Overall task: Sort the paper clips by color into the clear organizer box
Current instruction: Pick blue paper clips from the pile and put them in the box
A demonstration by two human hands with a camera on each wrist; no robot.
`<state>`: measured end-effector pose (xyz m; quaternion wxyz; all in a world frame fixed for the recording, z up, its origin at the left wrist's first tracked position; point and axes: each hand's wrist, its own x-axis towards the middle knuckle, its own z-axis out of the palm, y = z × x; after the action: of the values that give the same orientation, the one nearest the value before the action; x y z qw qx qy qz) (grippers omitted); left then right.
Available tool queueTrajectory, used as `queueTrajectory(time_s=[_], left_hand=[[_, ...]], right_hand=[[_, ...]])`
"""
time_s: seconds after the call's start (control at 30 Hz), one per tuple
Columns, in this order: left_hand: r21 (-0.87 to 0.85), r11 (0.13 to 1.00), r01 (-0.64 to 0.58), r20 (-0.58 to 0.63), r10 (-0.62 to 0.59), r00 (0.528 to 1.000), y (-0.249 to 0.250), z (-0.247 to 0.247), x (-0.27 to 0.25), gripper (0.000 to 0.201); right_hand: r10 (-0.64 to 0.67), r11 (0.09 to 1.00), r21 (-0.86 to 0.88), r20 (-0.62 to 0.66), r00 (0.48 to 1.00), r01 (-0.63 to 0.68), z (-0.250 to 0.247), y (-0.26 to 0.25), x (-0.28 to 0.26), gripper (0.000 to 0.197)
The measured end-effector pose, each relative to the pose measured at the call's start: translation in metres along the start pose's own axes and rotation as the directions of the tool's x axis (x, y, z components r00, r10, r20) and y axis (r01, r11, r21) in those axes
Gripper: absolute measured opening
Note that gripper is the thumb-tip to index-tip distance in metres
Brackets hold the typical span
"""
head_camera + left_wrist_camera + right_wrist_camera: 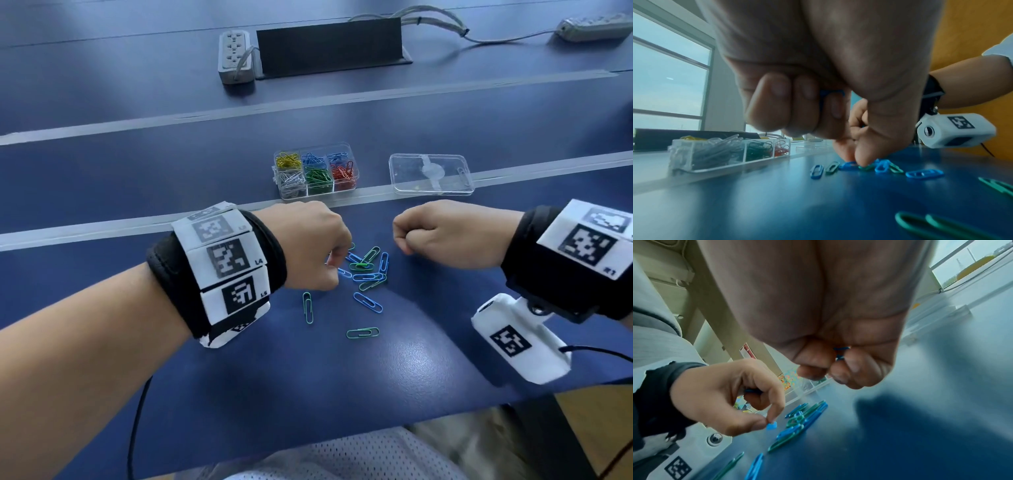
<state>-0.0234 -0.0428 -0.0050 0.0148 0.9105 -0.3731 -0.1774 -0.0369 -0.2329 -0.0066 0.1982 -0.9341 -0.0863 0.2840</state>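
Blue and green wire clips point(366, 270), loose lot: scattered on the dark blue surface point(394, 363) near its front edge, most in a tangled cluster, three lying apart nearer the person.

Organizer box point(317, 169), clear plastic, six compartments: stands beyond the cluster, just past a pale strip in the surface. Holds yellow, blue, white, green and red clips already sorted. Its lid point(431, 174) lies flat to the right, apart from it.

Left hand point(308, 245): fingers curled, thumb and forefinger pinching a blue clip point(771, 426) at the near-left edge of the cluster; more blue wire shows tucked under the curled fingers in the left wrist view.

Right hand point(442, 233): closed in a fist above the surface to the right of the cluster, with blue clips point(840, 352) showing between its fingers in its wrist view.

Handling note, as judged: both hands appear to be gathering blue.
- Lift the pinched clip straight up and slowly; neighbouring clips overlap and may hook and ride along.
- If a green clip trails, shake it free over the cluster, not over the box.
- Keep the stored clips pressed into the palm while pinching.
- Empty each hand low over a blue compartment in the far row; the dividers are thin and spill into green is the likely fault.
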Motion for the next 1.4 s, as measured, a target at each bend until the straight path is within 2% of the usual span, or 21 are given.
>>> queueTrajectory(time_s=[0.1, 0.27, 0.37, 0.47, 0.57, 0.67, 0.97, 1.17, 1.4], left_hand=[[-0.107, 0.994, 0.030, -0.057, -0.037, 0.998, -0.006, -0.001, -0.003, 0.014], [-0.256, 0.959, 0.120, -0.049, -0.137, 0.989, -0.010, -0.003, -0.007, 0.019], [-0.256, 0.956, 0.142, -0.071, -0.166, 0.984, -0.014, -0.001, -0.007, 0.021], [-0.164, 0.976, 0.142, -0.075, -0.156, 0.985, -0.016, 0.001, -0.006, 0.013], [-0.065, 0.986, 0.152, -0.016, -0.153, 0.988, -0.016, 0.002, -0.004, 0.018], [-0.031, 0.989, 0.142, 0.015, -0.142, 0.990, -0.014, 0.001, -0.001, 0.022], [-0.010, 0.993, 0.116, -0.007, -0.116, 0.993, -0.015, 0.002, -0.002, 0.018], [-0.022, 0.987, 0.157, -0.008, -0.157, 0.988, -0.016, 0.000, -0.002, 0.020], [0.028, 0.991, 0.129, -0.018, -0.129, 0.992, -0.012, 0.004, -0.002, 0.013]], right_hand=[[-0.050, 0.999, 0.003, 0.017, 0.999, 0.050, 0.003, 0.000, -0.001, 0.025], [-0.286, 0.934, -0.245, -0.072, 0.956, 0.261, 0.009, 0.002, -0.001, 0.006], [-0.364, 0.887, -0.312, -0.014, 0.931, 0.341, 0.009, 0.003, 0.005, 0.022], [-0.428, 0.836, -0.382, -0.006, 0.904, 0.394, 0.007, 0.001, 0.008, 0.018], [-0.446, 0.804, -0.437, 0.007, 0.895, 0.404, 0.005, 0.002, 0.008, 0.016], [-0.445, 0.766, -0.511, 0.014, 0.895, 0.389, 0.005, 0.005, 0.006, 0.021], [-0.496, 0.712, -0.579, -0.016, 0.868, 0.396, 0.007, 0.002, 0.000, 0.026], [-0.408, 0.727, -0.597, 0.023, 0.913, 0.340, 0.004, -0.002, 0.002, 0.028], [-0.367, 0.715, -0.652, -0.043, 0.929, 0.252, 0.006, -0.007, 0.004, 0.025]])
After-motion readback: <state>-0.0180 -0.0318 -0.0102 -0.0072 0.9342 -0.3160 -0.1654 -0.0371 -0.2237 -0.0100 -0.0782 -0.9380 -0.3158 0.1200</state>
